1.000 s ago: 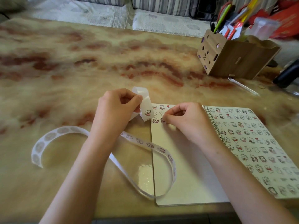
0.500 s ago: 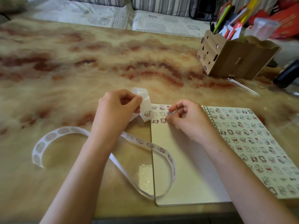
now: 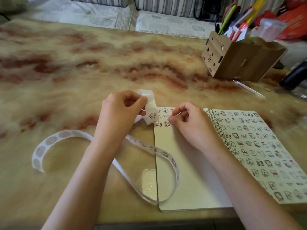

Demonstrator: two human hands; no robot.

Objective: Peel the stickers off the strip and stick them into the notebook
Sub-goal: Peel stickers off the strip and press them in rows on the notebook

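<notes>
Because the left hand (image 3: pixel 123 113) pinches the strip (image 3: pixel 150 112) between thumb and curled fingers and lifts a fold of it just beside the top left corner of the notebook (image 3: pixel 182 171), the next sticker (image 3: pixel 152 115), a small cartoon animal, faces up within easy reach of the right hand (image 3: pixel 187 123). That hand hovers low over the top of the left page with its fingers curled and thumb and forefinger tips close together. Whether they hold a sticker or are pressing one down is too small to tell. A few stickers (image 3: pixel 163 117) sit in short rows at that corner, so the page is likely being filled from the top left. The facing page (image 3: pixel 259 143) across the spiral is already covered, and most of the left page is bare. The loaded length of strip loops down over the notebook's lower left corner, likely left slack so it feeds freely, while the spent end (image 3: pixel 48 141), showing empty round patches, curls away on the left. All of it lies on a glossy table (image 3: pixel 83 63) marbled in beige and red-brown. At the far right stands a wooden box (image 3: pixel 240 62) with cut-outs, full of pens (image 3: pixel 226 19). Beyond the far edge runs a sofa (image 3: pixel 166 5) with striped cushions.
</notes>
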